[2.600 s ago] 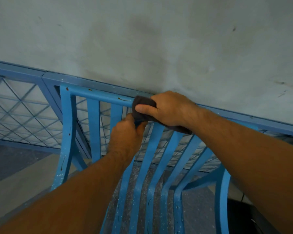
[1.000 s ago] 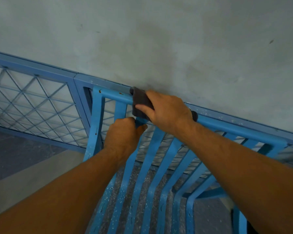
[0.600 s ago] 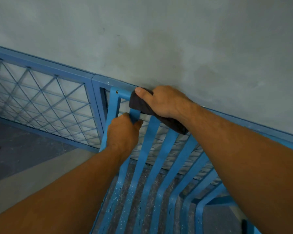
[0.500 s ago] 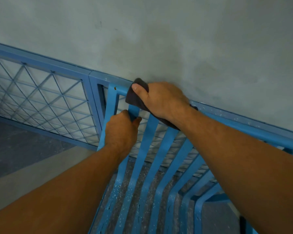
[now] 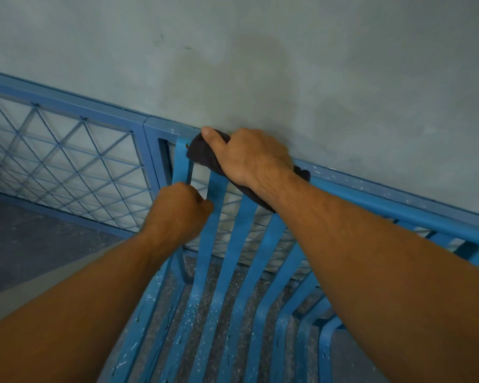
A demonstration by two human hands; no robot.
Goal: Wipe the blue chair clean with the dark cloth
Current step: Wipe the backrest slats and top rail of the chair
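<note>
- Here, the right hand (image 5: 249,156) clamps the dark cloth (image 5: 201,156) over the top rail of the chair (image 5: 239,244), at its left corner, twelve o'clock in view.
- At seven o'clock from it, the left hand (image 5: 177,211) is curled tight round the chair's back.

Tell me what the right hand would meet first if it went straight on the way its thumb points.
Likely the blue fence frame behind the corner of the blue chair, then the wall; depth from the right hand is unclear.
</note>
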